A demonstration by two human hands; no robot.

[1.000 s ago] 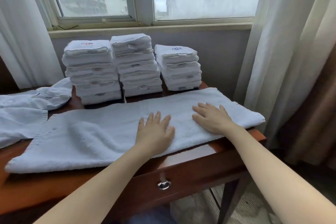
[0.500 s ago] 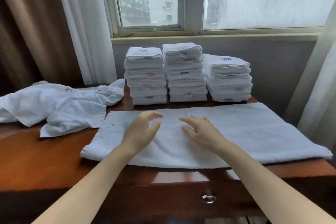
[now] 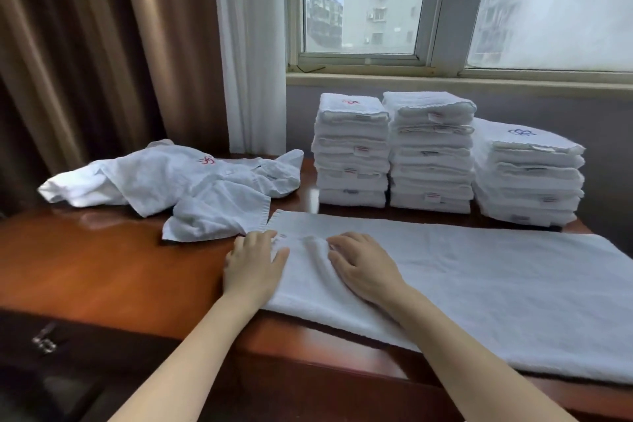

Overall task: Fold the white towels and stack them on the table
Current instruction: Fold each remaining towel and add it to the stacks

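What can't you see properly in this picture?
- The flat towel: the head view's right edge cuts off its right end.
- The tags on the folded towel stacks: too small to read.
- The unfolded towel heap: its own folds hide how many towels it holds.
- The drawer handle: blurred, low on the left.

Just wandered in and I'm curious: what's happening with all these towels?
A person is folding white towels at a wooden table by the window. A long white towel lies spread flat along the front edge. The left hand and right hand both rest on its left end, with a small ridge of cloth between them. Three stacks of folded towels stand at the back, and a crumpled heap waits on the left.
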